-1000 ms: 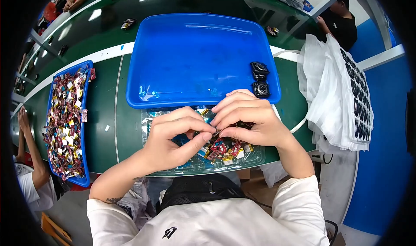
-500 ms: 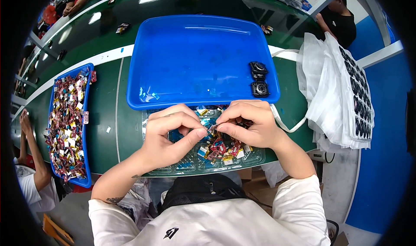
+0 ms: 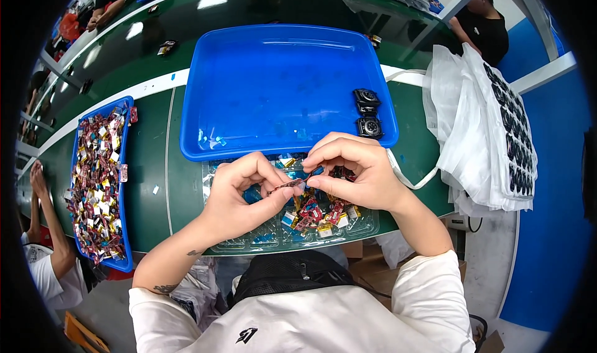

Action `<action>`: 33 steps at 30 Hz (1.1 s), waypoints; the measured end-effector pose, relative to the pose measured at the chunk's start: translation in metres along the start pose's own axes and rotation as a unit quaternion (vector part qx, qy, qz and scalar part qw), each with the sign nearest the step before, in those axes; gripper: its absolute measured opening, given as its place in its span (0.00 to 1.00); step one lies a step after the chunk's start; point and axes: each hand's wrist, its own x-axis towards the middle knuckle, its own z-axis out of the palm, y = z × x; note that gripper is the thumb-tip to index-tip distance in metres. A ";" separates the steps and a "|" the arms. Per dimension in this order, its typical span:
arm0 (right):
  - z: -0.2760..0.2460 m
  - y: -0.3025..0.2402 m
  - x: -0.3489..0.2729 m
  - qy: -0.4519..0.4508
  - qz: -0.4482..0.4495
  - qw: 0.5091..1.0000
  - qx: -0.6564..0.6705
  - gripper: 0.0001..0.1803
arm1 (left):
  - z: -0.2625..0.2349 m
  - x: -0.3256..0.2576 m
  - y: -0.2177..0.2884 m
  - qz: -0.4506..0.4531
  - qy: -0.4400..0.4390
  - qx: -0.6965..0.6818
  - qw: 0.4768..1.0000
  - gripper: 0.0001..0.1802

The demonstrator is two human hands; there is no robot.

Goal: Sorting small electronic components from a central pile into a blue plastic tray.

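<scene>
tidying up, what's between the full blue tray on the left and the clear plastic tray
The head view shows green tabletop with a thin pale line and a small whitish scrap between the full blue tray and the clear plastic tray.

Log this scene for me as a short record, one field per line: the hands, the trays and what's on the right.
Left hand: pinching a thin red board
Right hand: pinching a small dark part, kind unclear
Beneath hands: clear tray with loose boards
Ahead: large blue tray, two black cases inside at right
Left side: narrow blue tray, board heap inside
Right side: white sheets, black pieces in rows
</scene>
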 end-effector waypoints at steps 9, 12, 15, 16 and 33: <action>0.005 -0.005 -0.002 -0.023 -0.013 0.999 -0.034 0.07 | -0.006 0.002 0.002 -0.051 -0.074 0.107 0.990 0.05; 0.005 -0.001 -0.003 -0.007 0.106 0.978 0.178 0.07 | -0.003 0.001 0.001 -0.046 -0.032 0.040 0.998 0.04; 0.002 0.001 -0.004 -0.023 0.128 0.977 0.167 0.06 | -0.002 0.003 0.003 -0.023 -0.025 0.040 0.999 0.03; 0.002 0.000 -0.005 -0.023 0.128 0.977 0.167 0.06 | -0.003 0.004 0.004 -0.023 -0.025 0.040 0.999 0.03; 0.006 0.002 -0.007 -0.014 0.133 0.963 0.234 0.05 | -0.010 0.003 0.004 -0.043 -0.060 0.013 0.997 0.03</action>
